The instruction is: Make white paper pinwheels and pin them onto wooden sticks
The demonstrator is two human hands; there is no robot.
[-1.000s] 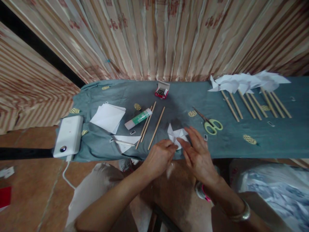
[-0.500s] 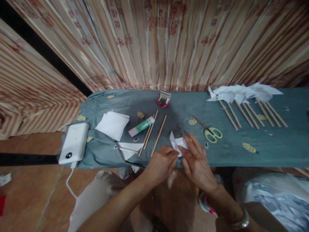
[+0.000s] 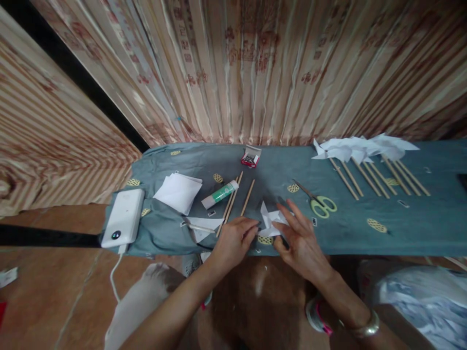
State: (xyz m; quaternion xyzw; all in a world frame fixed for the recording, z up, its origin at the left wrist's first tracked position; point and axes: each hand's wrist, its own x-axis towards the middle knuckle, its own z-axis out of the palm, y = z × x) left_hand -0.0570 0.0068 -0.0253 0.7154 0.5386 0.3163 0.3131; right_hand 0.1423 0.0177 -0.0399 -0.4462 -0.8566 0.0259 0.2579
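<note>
A white paper pinwheel (image 3: 268, 218) with folded blades lies near the front edge of the cloth-covered table. My right hand (image 3: 301, 243) rests over its right side, thumb and fingers bent around it. Just left of the pinwheel, my left hand (image 3: 235, 239) is apart from the paper, its fingertips pressed together; whether anything small is between them cannot be made out. Beyond that hand lies a wooden stick (image 3: 248, 194), its near end hidden by the hand. Two more sticks (image 3: 231, 206) lie to the left, beside a green-and-white glue stick (image 3: 220, 194).
Green-handled scissors (image 3: 323, 206) lie right of my hands. At the back stands an opened small red box (image 3: 250, 158) of pins. Left are stacked paper squares (image 3: 178, 192), a pencil (image 3: 200, 228) on a paper scrap and a white power bank (image 3: 124, 216). Several finished pinwheels (image 3: 365, 148) lie at right.
My left hand has let go of the pinwheel and moved left, away from it. My right hand stays at the pinwheel. The view has shifted slightly.
</note>
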